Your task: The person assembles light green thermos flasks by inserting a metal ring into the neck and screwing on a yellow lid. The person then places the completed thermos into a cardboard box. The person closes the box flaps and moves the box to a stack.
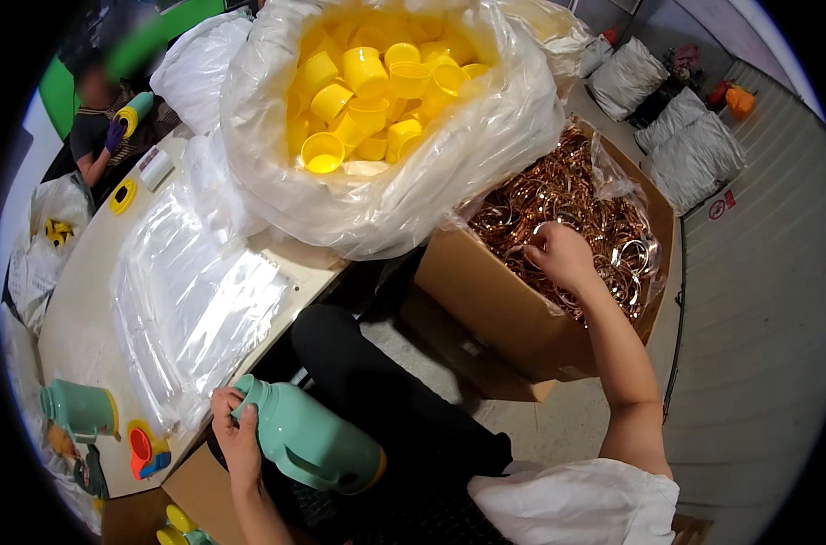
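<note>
My left hand [238, 438] grips a mint-green vacuum jug [315, 434] by its neck. The jug lies tilted across my lap, its mouth toward the hand, its handle toward me and its yellow base at the lower right. Over to the right, my right hand [564, 256] reaches over a cardboard box [495, 304] full of shiny copper-coloured metal rings [604, 213]. Its fingers are pinched together at the rings; what is between them, if anything, is too small to make out.
A big plastic bag [377, 213] of yellow cups [366, 73] stands ahead. Clear plastic bags [195, 300] lie on the table [77, 309], with another green jug [81, 409] and an orange-red part [140, 445]. Another person [95, 136] handles a jug at far left. White sacks [626, 77] stand at far right.
</note>
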### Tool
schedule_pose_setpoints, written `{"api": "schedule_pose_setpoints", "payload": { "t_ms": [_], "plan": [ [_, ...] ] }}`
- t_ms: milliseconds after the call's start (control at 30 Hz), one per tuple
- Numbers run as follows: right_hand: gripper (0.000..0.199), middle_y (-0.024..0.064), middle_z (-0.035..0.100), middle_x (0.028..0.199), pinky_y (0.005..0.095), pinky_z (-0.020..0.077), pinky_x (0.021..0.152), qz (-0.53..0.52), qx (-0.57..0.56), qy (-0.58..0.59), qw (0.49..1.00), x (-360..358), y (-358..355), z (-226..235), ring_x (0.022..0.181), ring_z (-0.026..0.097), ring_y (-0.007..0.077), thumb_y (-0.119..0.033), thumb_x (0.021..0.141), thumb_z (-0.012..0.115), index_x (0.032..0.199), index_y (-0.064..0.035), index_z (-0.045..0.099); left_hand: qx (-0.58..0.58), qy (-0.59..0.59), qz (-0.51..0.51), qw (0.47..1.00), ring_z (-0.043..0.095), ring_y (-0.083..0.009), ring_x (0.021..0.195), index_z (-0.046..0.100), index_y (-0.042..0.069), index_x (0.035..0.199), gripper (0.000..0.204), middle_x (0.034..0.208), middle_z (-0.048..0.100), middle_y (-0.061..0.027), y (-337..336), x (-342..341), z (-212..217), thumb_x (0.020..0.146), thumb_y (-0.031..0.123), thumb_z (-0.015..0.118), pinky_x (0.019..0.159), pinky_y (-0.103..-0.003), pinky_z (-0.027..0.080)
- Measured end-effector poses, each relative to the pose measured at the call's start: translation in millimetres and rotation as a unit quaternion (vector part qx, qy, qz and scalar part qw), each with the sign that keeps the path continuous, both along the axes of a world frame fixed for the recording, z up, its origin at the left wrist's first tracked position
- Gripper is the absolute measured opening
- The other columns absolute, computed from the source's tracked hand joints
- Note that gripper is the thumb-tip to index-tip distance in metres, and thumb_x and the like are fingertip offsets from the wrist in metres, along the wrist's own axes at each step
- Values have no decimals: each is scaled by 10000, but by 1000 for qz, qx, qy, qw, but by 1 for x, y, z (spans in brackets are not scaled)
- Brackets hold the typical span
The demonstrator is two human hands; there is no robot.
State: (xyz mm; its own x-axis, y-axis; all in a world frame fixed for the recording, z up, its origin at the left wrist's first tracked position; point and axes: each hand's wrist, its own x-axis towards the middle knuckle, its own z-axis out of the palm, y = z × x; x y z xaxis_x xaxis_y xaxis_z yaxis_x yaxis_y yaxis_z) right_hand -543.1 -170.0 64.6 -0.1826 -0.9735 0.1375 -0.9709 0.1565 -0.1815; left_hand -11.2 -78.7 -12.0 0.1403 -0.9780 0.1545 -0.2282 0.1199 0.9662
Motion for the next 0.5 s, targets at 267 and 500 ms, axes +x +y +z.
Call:
{"api": "schedule_pose_setpoints", "payload": {
  "t_ms": [267, 500],
  "plan": [
    [93, 145, 688, 813, 449, 542, 713, -41, -58, 61, 996, -14, -3, -14, 819, 676, 336, -173, 843, 695, 893, -94, 698, 69, 105, -47, 991, 470, -145, 950, 510, 51, 902, 191, 1000, 488, -28, 0, 19, 38, 964, 216, 583, 908, -277, 383],
    [124, 92, 638, 870, 347, 497, 744, 260, -208, -417, 846, 189, 0, -15, 834, 602, 250, -22, 828, 724, 946, -46, 695, 78, 168, -59, 981, 508, -258, 1288, 387, 31, 1477, 669, 1443, 499, -176, -3, 2, -11, 1014, 508, 468, 1090, -377, 396]
  ]
}}
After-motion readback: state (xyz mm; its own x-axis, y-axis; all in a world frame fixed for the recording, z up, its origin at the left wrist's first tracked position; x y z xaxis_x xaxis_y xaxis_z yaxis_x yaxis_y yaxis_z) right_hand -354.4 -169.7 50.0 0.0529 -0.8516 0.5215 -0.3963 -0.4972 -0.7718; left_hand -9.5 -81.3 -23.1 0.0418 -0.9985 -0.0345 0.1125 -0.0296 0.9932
